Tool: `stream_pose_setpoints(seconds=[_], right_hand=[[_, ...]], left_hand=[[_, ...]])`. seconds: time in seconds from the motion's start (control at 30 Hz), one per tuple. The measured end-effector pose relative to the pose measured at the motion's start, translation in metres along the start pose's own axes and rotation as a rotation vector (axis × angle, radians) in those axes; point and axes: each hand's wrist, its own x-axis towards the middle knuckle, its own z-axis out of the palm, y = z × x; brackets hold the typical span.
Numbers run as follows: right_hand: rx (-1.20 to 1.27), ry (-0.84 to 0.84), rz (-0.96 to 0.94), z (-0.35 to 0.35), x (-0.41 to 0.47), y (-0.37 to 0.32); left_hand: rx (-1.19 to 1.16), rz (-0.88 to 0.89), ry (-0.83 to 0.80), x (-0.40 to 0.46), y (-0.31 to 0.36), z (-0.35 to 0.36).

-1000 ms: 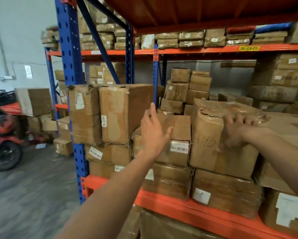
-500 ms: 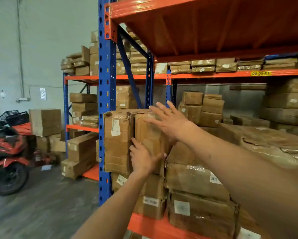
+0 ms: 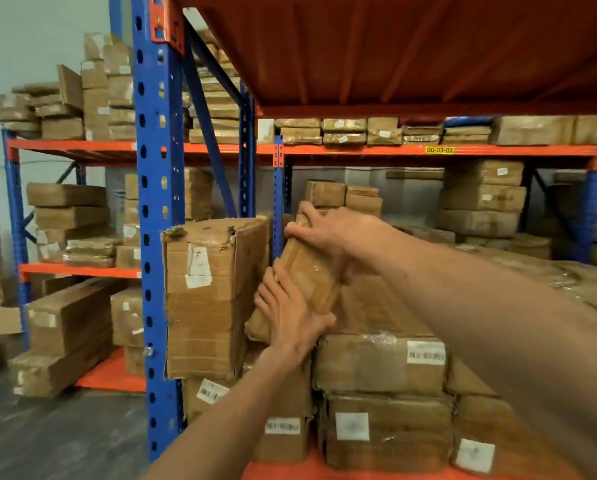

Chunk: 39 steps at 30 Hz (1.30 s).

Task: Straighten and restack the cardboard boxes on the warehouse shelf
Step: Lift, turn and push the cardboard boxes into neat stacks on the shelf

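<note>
Now both hands (image 3: 292,318) (image 3: 335,233) grip tilted box (image 3: 305,275) (tall box (image 3: 214,296) touching left).

Grey concrete floor (image 3: 65,434); pale wall (image 3: 41,26); blue upright (image 3: 157,202).

Brown cardboard boxes (image 3: 217,299) with white barcode labels (image 3: 426,352), blue perforated rack upright (image 3: 157,202), orange shelf beams (image 3: 394,150), yellow tag (image 3: 439,150), grey floor (image 3: 65,434).

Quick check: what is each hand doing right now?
Left hand: closed on the lower end of the tilted box.
Right hand: closed on the upper end of the same box.
</note>
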Motion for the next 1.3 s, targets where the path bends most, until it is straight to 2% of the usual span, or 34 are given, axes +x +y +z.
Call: stream_pose_setpoints(seconds=[0.13,0.23,0.3,0.4,0.53,0.6,0.73,0.87,0.93,1.1,1.17,1.2,1.3], right_hand=[[0.139,0.100,0.233,0.056,-0.048,0.054],[0.315,0.106,0.422,0.112,-0.092,0.073],[0.379,0.102,0.504,0.141,-0.114,0.074],[0.347,0.122,0.547,0.163,-0.120,0.065],[0.035,0.209,0.497,0.176,-0.106,0.051],[-0.025,0.184,0.458,0.178,-0.102,0.055],[0.064,0.146,0.483,0.179,-0.092,0.064],[0.048,0.147,0.498,0.183,-0.090,0.065],[0.056,0.129,0.503,0.181,-0.091,0.064],[0.125,-0.087,0.526,0.150,-0.082,0.061],[0.170,-0.183,0.513,0.124,-0.073,0.062],[0.180,-0.170,0.489,0.109,-0.067,0.060],[0.143,0.121,0.309,0.059,-0.045,0.035]], left_hand=[[0.048,0.441,-0.085,0.009,0.026,0.002],[0.247,0.798,-0.173,0.011,0.053,0.018],[0.353,0.974,-0.186,0.013,0.060,0.030],[0.389,1.068,-0.157,0.021,0.050,0.038],[0.383,1.111,-0.092,0.027,0.030,0.049],[0.401,1.126,-0.095,0.030,0.033,0.052],[0.411,1.101,-0.121,0.037,0.039,0.057],[0.412,1.114,-0.062,0.035,0.035,0.065],[0.443,1.083,-0.087,0.033,0.037,0.061],[0.386,0.972,-0.212,0.022,0.040,0.032],[0.267,0.853,-0.086,0.017,0.029,0.010],[0.207,0.753,0.022,0.014,0.021,-0.005],[0.056,0.390,0.372,0.011,-0.010,-0.051]])
